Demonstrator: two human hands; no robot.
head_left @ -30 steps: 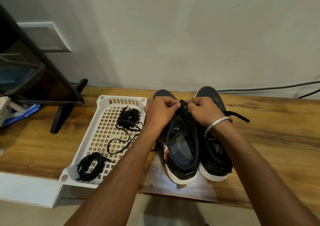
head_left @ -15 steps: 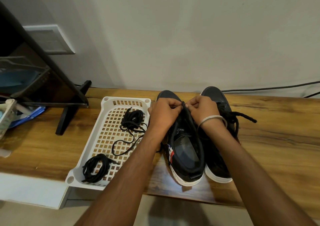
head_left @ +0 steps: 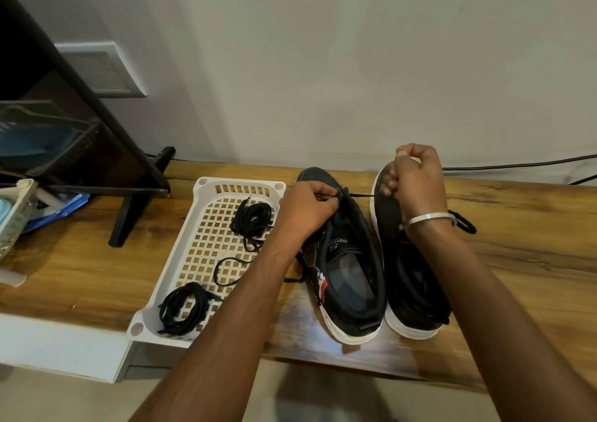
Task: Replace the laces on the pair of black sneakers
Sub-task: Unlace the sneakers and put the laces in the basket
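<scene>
Two black sneakers with white soles stand side by side on the wooden table, the left sneaker (head_left: 347, 269) beside the right sneaker (head_left: 416, 289). My left hand (head_left: 310, 210) pinches the left sneaker's upper at its eyelets. My right hand (head_left: 415, 179) is raised over the right sneaker's toe and grips a black lace (head_left: 363, 195), which runs taut from the left sneaker's eyelets to that hand. Another black lace end (head_left: 463, 224) lies on the table behind my right wrist.
A white perforated tray (head_left: 206, 247) left of the shoes holds two bundles of black laces (head_left: 253, 221) (head_left: 182, 305). A black monitor stand (head_left: 135, 202) and clutter sit at far left. A cable (head_left: 517, 164) runs along the wall.
My right hand has moved up and to the right, away from my left hand, drawing the lace out taut from the left sneaker's eyelets. My left hand stays on the shoe.
</scene>
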